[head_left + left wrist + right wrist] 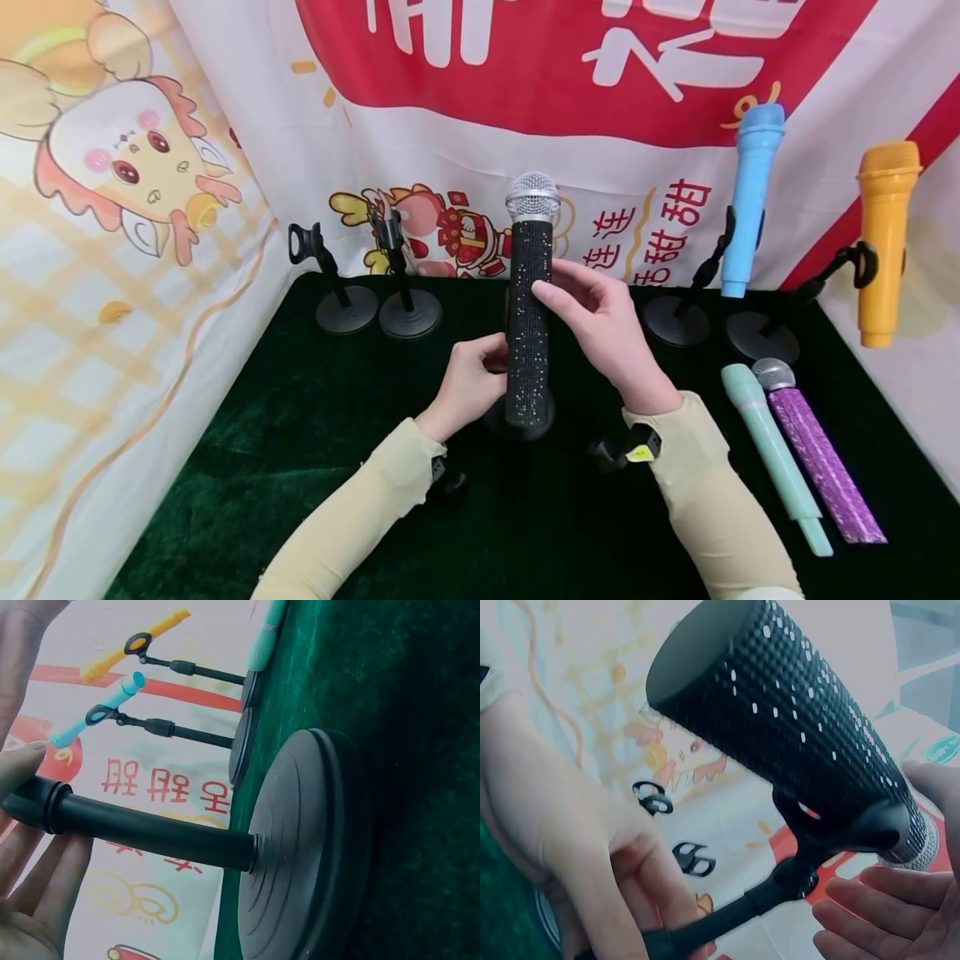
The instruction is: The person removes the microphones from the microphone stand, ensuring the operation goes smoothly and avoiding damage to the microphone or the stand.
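A black microphone [529, 325] studded with shiny specks, with a silver mesh head, sits in the clip of a black microphone stand [157, 829]. My left hand [468, 383] grips the upper pole of this stand, thumb and fingers around its collar. The stand's round base [300, 847] is on the green cloth. Around the microphone's upper body is my right hand [600, 325], thumb against its side in the head view. In the right wrist view the right fingers [885, 911] extend loosely below the clip, apart from the microphone's body.
Two black stands with bare clips [330, 275] stand at the back left. At the right, stands hold a blue microphone [750, 200] and an orange microphone [885, 242]. A mint microphone [776, 458] and a purple microphone [825, 467] lie on the green cloth [300, 467].
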The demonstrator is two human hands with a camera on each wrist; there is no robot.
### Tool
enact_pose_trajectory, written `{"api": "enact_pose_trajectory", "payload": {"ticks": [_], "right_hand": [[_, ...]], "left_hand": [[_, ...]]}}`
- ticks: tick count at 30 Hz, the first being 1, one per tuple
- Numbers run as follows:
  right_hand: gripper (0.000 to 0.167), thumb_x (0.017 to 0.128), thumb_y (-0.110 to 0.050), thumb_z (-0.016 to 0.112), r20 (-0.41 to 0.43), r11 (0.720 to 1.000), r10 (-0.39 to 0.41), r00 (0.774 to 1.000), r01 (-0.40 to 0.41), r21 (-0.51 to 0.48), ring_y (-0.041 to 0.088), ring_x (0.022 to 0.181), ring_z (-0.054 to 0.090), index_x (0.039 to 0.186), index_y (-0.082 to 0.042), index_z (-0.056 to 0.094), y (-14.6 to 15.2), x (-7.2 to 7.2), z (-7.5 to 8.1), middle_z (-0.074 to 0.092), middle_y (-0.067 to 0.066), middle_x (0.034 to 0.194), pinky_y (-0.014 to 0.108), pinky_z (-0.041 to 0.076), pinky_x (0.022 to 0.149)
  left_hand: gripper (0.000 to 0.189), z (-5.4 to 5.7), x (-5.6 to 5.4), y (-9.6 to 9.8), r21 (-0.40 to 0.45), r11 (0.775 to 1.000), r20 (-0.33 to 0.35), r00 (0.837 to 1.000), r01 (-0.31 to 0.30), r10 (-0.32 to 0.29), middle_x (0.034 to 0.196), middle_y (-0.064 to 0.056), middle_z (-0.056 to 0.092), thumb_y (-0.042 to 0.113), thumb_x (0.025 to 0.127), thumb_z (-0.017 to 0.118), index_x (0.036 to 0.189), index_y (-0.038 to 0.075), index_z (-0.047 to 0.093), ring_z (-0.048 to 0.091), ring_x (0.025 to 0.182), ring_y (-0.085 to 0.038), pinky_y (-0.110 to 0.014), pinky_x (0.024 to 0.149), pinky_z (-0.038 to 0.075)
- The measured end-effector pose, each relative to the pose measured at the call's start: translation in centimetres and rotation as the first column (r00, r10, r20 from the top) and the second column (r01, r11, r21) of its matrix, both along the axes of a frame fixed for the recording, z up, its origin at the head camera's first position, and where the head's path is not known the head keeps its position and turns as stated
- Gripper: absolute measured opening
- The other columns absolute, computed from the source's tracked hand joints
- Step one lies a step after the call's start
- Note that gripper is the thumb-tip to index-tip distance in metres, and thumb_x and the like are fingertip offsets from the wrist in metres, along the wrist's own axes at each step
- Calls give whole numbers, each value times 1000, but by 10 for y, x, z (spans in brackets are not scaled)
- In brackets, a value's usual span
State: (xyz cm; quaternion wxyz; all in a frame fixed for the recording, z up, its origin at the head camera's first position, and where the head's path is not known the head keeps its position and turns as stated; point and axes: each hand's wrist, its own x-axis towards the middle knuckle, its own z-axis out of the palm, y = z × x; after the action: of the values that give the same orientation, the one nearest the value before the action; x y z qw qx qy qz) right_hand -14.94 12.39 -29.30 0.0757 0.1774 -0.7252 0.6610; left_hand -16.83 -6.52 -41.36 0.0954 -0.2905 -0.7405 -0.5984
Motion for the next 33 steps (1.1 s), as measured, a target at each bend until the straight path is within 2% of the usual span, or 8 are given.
{"api": "enact_pose_trajectory", "payload": {"ticks": [5,12,18,33], "right_hand": [[41,99,-25,69,49,1000,9,999,-8,-23,23,108,66,134,-3,64,-5,1,2,70,12,120,34,53,96],[43,99,-23,70,122,993,33,992,-18,-119,23,106,65,135,-1,62,-7,0,4,69,13,119,34,51,99],[42,98,-22,70,125,980,64,990,-39,-193,23,103,65,133,1,62,-11,-1,4,68,16,119,34,54,94],[41,97,-18,70,124,964,98,987,-64,-257,23,101,65,132,3,63,-14,-7,9,67,18,117,32,55,90]], "left_hand": [[27,3,0,0,-53,999,34,999,-7,9,95,-1,75,-11,82,76,104,4,75,71,83,-11,-28,74,61],[18,8,0,-1,-183,983,7,1000,28,-27,93,-4,75,-8,87,74,100,4,75,71,82,-7,-24,74,60],[18,7,-1,-1,-193,981,-42,999,-13,5,87,-2,75,-9,83,76,93,6,75,70,78,-6,-24,70,59],[21,7,-4,-3,-161,987,-23,1000,6,-10,91,0,76,-10,84,75,96,7,76,71,80,-5,-25,71,60]]}}
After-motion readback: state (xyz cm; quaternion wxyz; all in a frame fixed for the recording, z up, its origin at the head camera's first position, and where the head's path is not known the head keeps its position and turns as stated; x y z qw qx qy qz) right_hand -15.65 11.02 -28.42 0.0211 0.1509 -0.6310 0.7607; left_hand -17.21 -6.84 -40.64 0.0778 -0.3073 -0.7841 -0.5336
